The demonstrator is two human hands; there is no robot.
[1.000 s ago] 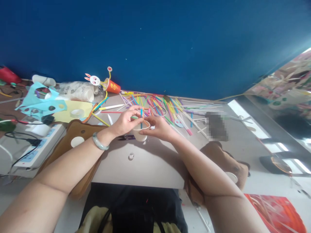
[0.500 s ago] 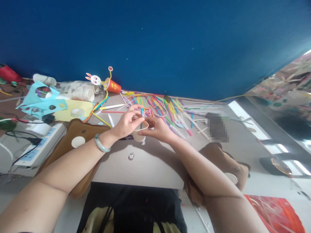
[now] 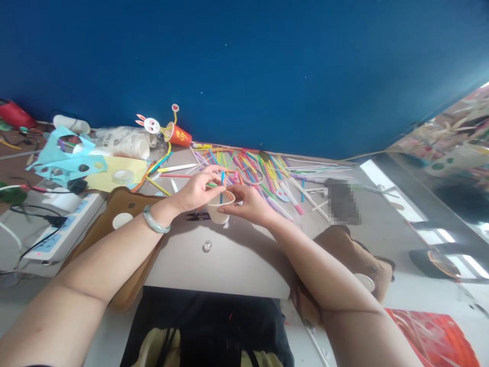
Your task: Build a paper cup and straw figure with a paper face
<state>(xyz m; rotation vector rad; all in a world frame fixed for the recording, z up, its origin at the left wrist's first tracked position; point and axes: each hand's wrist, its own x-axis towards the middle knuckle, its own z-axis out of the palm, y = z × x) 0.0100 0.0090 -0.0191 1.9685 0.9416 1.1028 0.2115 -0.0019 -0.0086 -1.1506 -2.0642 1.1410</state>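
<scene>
A white paper cup (image 3: 218,214) stands on the table in front of me, with a slim blue stick (image 3: 222,184) upright at its mouth. My left hand (image 3: 199,191) pinches the blue stick between thumb and fingers above the rim. On the cup's right side, my right hand (image 3: 250,204) grips the rim, thumb outside and fingers partly hidden behind it. Something orange shows inside the cup near the right fingertips. Dark-bladed snips (image 3: 196,216) lie just left of the cup. Nearer me is a small clear roll or bead (image 3: 207,246).
Many coloured sticks (image 3: 267,173) spread along the wall. A red cup with a rabbit face (image 3: 178,135) lies tipped at the back. Brown felt pieces (image 3: 122,204) flank my arms. At left are a power strip (image 3: 61,229), cut blue paper (image 3: 69,158) and stacked cups (image 3: 132,148).
My left hand and forearm have shifted slightly left and down, uncovering more of the snips. Both hands keep their hold on the stick and cup.
</scene>
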